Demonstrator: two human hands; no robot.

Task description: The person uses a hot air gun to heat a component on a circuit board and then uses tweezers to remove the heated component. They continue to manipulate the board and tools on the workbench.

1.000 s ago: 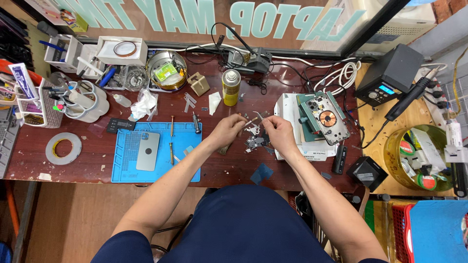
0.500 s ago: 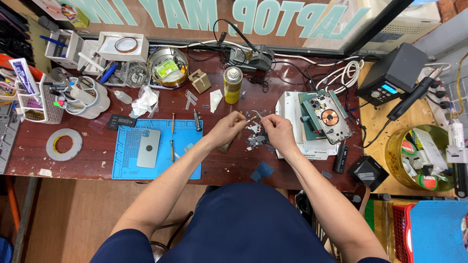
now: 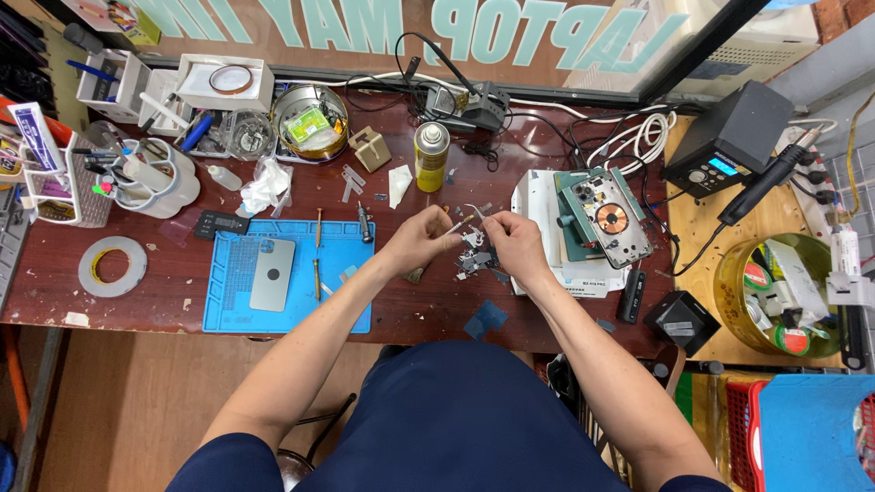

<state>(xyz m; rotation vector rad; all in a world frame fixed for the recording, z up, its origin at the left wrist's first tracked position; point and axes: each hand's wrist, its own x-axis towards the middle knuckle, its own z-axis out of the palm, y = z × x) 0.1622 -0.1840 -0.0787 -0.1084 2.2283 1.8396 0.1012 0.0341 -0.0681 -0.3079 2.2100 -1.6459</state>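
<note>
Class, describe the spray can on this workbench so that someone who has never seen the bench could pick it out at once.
Start at the dark red table and find the blue mat on its left half. Just beyond the mat's far right corner, in front of the person's left hand, stands the spray can. It is the only upright yellow cylinder with a silver top; the things around it lie flat or are boxes.

Dark red table [image 3: 428,301]; blue mat [image 3: 346,301], tape roll [image 3: 111,265], spray can [image 3: 430,157] on it

Person seen from above, dark navy short sleeves, dark navy trousers over the lap, bare forearms, bare left hand [image 3: 415,239], bare right hand [image 3: 512,244], no gloves
</note>
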